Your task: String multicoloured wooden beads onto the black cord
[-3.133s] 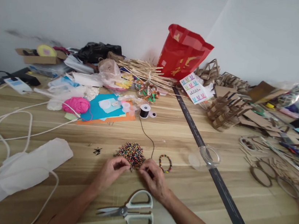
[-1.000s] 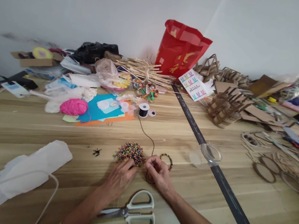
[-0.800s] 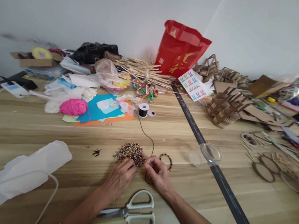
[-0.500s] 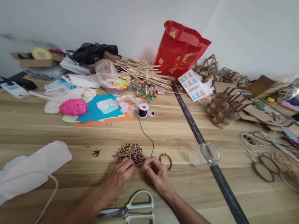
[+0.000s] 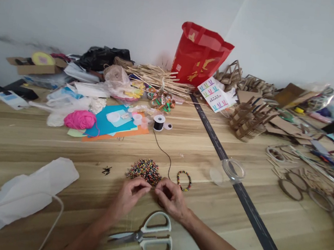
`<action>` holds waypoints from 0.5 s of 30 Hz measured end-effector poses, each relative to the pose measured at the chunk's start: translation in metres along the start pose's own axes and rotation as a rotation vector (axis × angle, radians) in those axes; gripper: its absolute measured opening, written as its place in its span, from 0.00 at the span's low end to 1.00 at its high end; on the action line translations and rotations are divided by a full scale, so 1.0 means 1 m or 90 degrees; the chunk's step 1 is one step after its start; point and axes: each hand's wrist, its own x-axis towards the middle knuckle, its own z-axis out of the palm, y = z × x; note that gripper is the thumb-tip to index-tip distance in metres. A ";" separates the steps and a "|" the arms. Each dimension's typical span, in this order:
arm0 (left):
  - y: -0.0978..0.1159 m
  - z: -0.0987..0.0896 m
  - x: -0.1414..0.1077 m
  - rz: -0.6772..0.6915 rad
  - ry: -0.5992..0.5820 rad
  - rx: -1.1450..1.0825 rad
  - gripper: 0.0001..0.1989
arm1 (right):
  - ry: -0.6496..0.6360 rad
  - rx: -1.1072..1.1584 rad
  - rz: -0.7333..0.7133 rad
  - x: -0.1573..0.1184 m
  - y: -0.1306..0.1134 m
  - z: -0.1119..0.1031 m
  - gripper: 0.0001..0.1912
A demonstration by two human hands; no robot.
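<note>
My right grip point(image 5: 173, 199) pinches the black cord point(image 5: 163, 151); whether my left grip point(image 5: 128, 196), just beside it, is closed on anything I cannot tell. Beads point(image 5: 145, 170) lie heaped just beyond both, scissors point(image 5: 139, 236) on the near side, a bracelet point(image 5: 189, 183) off to the right.

On the near side of the beads point(image 5: 145, 170), the left hand point(image 5: 126, 196) and the right hand point(image 5: 172, 199) are nearly meeting, the right one pinching the cord point(image 5: 162, 147) that is running from the spool point(image 5: 159, 124) beyond the beads. A bracelet point(image 5: 190, 182) is lying right of the beads, scissors point(image 5: 139, 236) on their near side, yarn point(image 5: 80, 119) beyond to their left.
</note>
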 end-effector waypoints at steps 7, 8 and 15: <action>0.003 0.001 -0.008 -0.099 -0.108 -0.058 0.07 | 0.019 0.043 0.043 0.003 -0.002 0.001 0.14; 0.003 0.001 -0.008 -0.088 -0.108 -0.030 0.07 | 0.023 0.051 0.050 0.003 -0.002 0.001 0.14; 0.001 0.000 -0.007 -0.050 -0.089 0.049 0.07 | 0.032 0.048 0.080 0.002 0.001 0.003 0.15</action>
